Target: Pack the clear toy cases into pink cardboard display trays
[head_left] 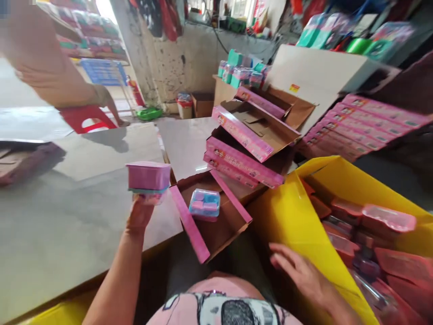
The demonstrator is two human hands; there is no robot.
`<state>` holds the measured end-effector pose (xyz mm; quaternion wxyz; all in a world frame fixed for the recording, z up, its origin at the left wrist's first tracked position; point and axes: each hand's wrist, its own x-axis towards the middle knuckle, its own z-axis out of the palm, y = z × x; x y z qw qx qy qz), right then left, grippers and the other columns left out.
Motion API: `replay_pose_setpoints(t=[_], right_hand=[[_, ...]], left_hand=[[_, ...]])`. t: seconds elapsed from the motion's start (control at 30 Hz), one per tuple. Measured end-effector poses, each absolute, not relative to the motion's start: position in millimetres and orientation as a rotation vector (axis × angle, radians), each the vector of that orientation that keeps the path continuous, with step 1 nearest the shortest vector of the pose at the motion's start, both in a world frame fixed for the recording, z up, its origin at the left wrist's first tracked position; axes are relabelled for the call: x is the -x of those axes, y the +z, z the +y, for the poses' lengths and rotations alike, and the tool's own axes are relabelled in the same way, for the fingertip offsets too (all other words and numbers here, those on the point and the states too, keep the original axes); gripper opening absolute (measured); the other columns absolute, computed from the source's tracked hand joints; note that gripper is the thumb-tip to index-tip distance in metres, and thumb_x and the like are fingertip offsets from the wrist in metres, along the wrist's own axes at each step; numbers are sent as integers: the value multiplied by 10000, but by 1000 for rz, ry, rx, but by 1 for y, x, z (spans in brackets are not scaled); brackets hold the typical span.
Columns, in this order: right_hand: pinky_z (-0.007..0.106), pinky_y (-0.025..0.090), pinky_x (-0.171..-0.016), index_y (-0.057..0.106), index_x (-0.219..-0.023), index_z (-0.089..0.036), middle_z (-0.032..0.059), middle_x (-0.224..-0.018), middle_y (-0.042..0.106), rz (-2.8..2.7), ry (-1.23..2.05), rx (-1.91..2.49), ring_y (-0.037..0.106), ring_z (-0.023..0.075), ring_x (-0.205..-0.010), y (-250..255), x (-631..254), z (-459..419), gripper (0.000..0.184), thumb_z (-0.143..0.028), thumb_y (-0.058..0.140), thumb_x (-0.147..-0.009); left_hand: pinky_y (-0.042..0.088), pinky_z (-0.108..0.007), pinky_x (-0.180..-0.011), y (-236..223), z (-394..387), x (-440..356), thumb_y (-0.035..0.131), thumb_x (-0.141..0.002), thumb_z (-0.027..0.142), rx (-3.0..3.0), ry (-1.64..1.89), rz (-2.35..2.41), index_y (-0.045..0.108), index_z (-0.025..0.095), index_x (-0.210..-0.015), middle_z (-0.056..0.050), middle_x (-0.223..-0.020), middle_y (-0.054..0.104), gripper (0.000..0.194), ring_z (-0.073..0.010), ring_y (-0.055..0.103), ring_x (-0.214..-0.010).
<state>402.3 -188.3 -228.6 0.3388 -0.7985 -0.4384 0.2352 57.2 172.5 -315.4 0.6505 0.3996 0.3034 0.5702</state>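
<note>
Pinching the purple container from beneath, likely for balance, I hold it over the tabletop left-handed; my empty right hand, fingers slightly parted, hangs beside the yellow bin.

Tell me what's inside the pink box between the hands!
A clear-topped pink-and-blue case sits in the pink box. Whatever's under the case is covered.

Left hand holding a pink tub up above the pale surface! Beside it, an open carton with one blue-and-pink case inside, more cartons stacked crookedly behind. Over here, the right hand hangs near a yellow bin, fingers outstretched, reddish cases heaped within. Across the way, someone sits on a red stool.
</note>
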Motion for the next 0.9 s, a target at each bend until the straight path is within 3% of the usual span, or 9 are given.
replay_pose_setpoints(t=[0.07,0.13,0.17,0.23,0.33,0.43,0.57,0.73,0.9], right_hand=[[402,582,-950,553,-1382,-288,87,-1252,658,-1324,664,1858,659,234,-1129,-219,-399,-152,532,-519,632,-909],[473,473,-1103,334,-1532,-330,101,-1546,405,-1475,576,1577,450,278,-1402,-207,-388,-110,835,-495,748,-826],[500,447,-1121,246,-1563,-346,101,-1611,285,-1537,561,1443,365,302,-1459,-204,-381,-90,1017,-507,824,-742],[520,440,-1114,138,-1588,-340,119,-1624,242,-1601,666,1246,341,326,-1467,-206,-368,-59,1231,-521,893,-633],[472,475,-1078,192,-1579,-280,136,-1507,431,-1488,865,1155,486,302,-1350,-222,-363,-45,1168,-501,877,-659],[416,517,-1022,290,-1544,-270,114,-1406,527,-1301,846,1211,563,274,-1243,-233,-375,-64,1058,-454,868,-677],[383,560,-938,341,-1520,-259,121,-1400,522,-1156,642,1367,592,264,-1182,-228,-399,-99,989,-410,856,-690],[426,556,-951,327,-1532,-222,148,-1362,530,-1106,326,1550,587,276,-1173,-229,-415,-112,1009,-430,838,-688],[485,516,-1004,344,-1526,-168,194,-1400,482,-1048,24,1674,549,324,-1221,-266,-420,-113,1015,-489,819,-688]], left_hand=[[555,-333,-837,-303,149,-54,829,-596,553,-1063,1273,731,617,234,-1106,4,-898,665,637,-184,626,-889],[563,-346,-790,-281,119,-60,897,-508,469,-1233,1153,747,629,219,-1146,-12,-894,674,736,-221,645,-861],[564,-349,-785,-268,103,-67,924,-465,425,-1341,1056,740,633,213,-1174,-20,-926,684,795,-238,652,-861],[559,-360,-834,-244,78,-86,941,-446,405,-1622,842,697,622,205,-1239,-43,-1040,691,877,-274,655,-929],[510,-379,-974,-232,57,-112,822,-632,605,-1764,831,593,532,192,-1357,-107,-1263,633,883,-306,611,-1128],[505,-389,-968,-253,56,-122,510,-812,787,-1549,1018,842,457,178,-1407,-165,-1380,559,853,-287,610,-1156],[484,-406,-962,-289,67,-125,524,-862,692,-1497,650,1643,471,153,-1363,-187,-1362,566,738,-291,630,-1121],[417,-400,-1057,-296,68,-137,373,-952,642,-1613,427,1754,499,157,-1312,-180,-1366,565,617,-303,559,-1276],[448,-416,-995,-296,37,-143,463,-925,631,-1762,257,1827,449,135,-1320,-211,-1268,621,634,-343,603,-1216]])
